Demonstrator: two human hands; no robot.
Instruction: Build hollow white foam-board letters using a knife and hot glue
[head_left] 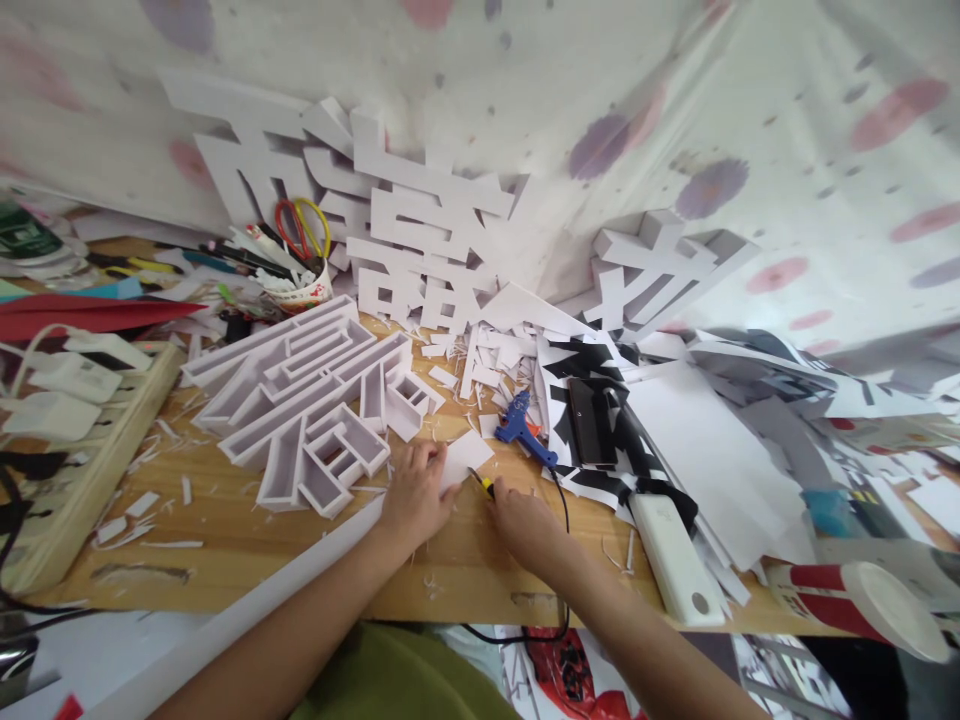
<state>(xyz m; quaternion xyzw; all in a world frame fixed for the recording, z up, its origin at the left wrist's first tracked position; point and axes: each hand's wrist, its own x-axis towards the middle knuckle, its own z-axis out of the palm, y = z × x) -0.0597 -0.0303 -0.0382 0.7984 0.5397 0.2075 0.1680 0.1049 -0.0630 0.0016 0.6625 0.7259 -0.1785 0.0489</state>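
My left hand (416, 497) grips a long white strip (469, 452) of stiff sheet, fingers curled on its far side and thumb on the near edge. The strip runs back beneath my left forearm to the lower left. In my right hand (525, 525) is a yellow-and-black utility knife (487, 487), its blade tip at the strip's near edge. Just beyond lies a blue glue gun (523, 425) with a black cord. To the left of my hands, a white hollow letter form (300, 400) rests with its open walls facing up.
A wooden-framed power strip (142, 440) with white plugs stands at the left. Scissors (304, 228) stick out of a cup (304, 290). White letter shapes (427, 230) lean at the back. Right are a black flat case (592, 420), a white device (675, 560) and a paper cup (855, 600).
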